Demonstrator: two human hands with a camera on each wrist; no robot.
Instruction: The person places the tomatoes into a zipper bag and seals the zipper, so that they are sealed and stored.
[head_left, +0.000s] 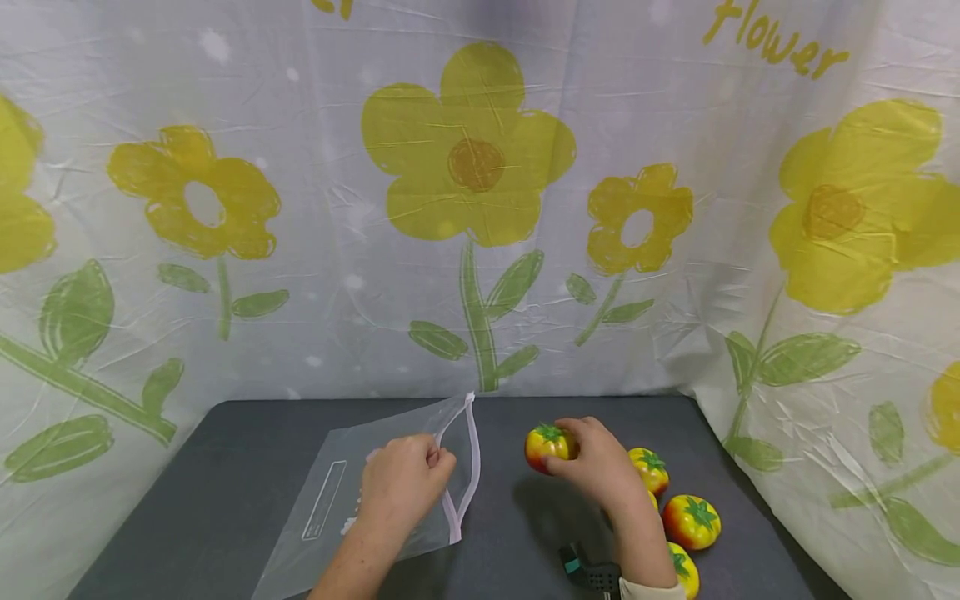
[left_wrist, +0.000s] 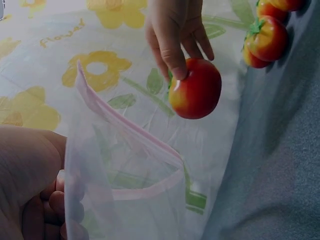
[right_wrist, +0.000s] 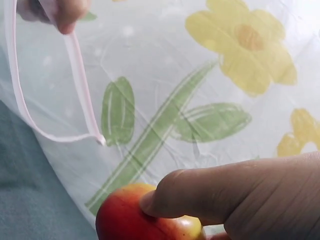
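My left hand (head_left: 405,485) grips the near side of a clear zip bag (head_left: 337,475), whose mouth with its pinkish zip strip (left_wrist: 145,137) gapes toward the right. Between the thumb and fingers of my right hand (head_left: 600,467) is a red and yellow tomato (head_left: 550,447) with a green leafy top, held above the table to the right of the bag's mouth. In the right wrist view the thumb presses on the side of that tomato (right_wrist: 135,212). Bag and tomato stand apart, with a gap between them.
Several more tomatoes (head_left: 692,522) lie on the dark table (head_left: 225,475) at the right, partly behind my right forearm. A small black device (head_left: 592,573) shows at the right wrist. Behind the table hangs a white curtain (head_left: 330,250) printed with yellow flowers.
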